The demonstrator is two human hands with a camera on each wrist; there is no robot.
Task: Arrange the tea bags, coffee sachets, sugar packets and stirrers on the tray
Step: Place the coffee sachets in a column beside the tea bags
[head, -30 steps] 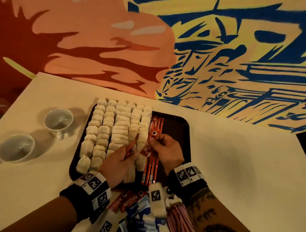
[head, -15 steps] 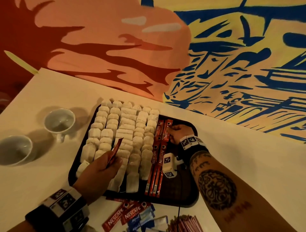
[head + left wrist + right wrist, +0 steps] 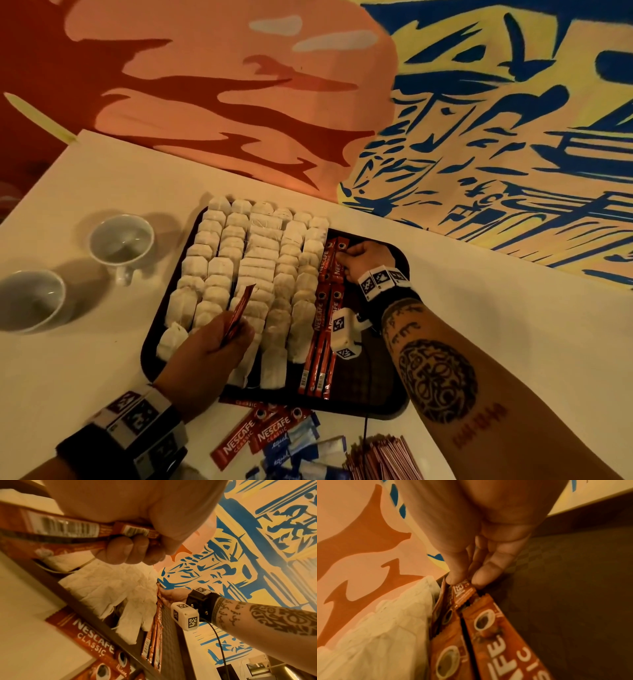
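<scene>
A dark tray [image 3: 376, 394] holds several rows of white tea bags [image 3: 260, 260] on its left part. Beside them lies a column of red coffee sachets [image 3: 322, 335]. My left hand [image 3: 236, 329] hovers over the near tea bags and grips a few red sachets [image 3: 241, 308], whose barcoded backs [image 3: 68, 530] show in the left wrist view. My right hand [image 3: 344, 255] reaches to the tray's far end. There its thumb and fingertip pinch the top end of one sachet [image 3: 464, 588], which lies next to the others.
Two white cups [image 3: 120, 240] [image 3: 29, 298] stand left of the tray. Loose red sachets [image 3: 260, 435], blue-and-white sugar packets [image 3: 301, 445] and a bundle of stirrers [image 3: 380, 459] lie at the table's near edge. A painted wall runs behind the table.
My right hand has moved from the tray's middle to its far end with a sachet. My left hand has drawn back over the near tea bags, still holding its sachets.
</scene>
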